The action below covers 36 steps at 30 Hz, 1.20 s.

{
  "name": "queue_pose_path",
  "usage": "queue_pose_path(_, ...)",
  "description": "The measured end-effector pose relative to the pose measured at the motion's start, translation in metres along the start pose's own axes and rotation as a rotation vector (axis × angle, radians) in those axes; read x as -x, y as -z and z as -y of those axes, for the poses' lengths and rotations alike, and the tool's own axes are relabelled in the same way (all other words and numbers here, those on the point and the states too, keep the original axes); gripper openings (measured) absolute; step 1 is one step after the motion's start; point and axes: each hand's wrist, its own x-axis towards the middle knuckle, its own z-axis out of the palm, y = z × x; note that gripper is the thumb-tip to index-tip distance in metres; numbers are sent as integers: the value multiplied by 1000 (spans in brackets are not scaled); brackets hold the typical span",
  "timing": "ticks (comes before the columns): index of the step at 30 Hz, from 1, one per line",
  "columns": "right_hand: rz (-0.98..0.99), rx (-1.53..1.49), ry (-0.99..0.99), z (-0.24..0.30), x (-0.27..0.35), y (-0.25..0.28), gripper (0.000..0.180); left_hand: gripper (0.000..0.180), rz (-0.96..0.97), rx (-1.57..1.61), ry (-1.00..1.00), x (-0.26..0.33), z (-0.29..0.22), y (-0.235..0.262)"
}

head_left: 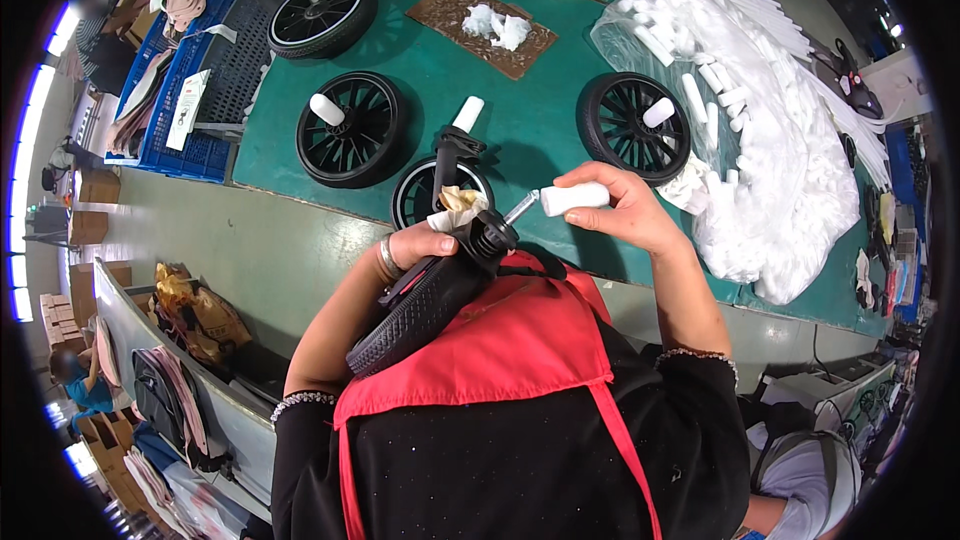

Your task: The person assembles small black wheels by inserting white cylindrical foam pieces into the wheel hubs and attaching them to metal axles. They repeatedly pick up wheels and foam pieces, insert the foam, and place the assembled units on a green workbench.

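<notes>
My left hand (415, 245) grips a black wheel (425, 305) by its hub, held against my red apron, with a yellowish rag (458, 205) pinched under the thumb. My right hand (620, 205) holds a white plastic cap (573, 199) with a metal axle pin (520, 208) sticking out of it, pointed at the wheel's hub (490, 232). Pin tip and hub are nearly touching. Behind the hands a wheel in a black fork with a white cap (440, 180) lies on the green table (520, 110).
Three more black wheels with white caps (350, 128) (322, 15) (635, 125) lie on the table. A clear bag of white caps (760, 140) fills the right side. A brown board with white wadding (480, 25) lies at the back. Blue crates (170, 70) stand left.
</notes>
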Motion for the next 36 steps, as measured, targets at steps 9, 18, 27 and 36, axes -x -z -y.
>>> queue_pose_path(9,69,224,30,19,-20,5,31,86,8,-26,77,-6,-1,0)
queue_pose_path(18,188,164,-7,29,-26,4,25,60,-42,-62,26,-18,12,2)
queue_pose_path(27,411,6,-242,24,-49,-14,29,48,-31,-1,238,-16,0,-14)
queue_pose_path(36,420,-84,-366,11,-74,-31,38,37,-173,151,-80,-5,43,-9)
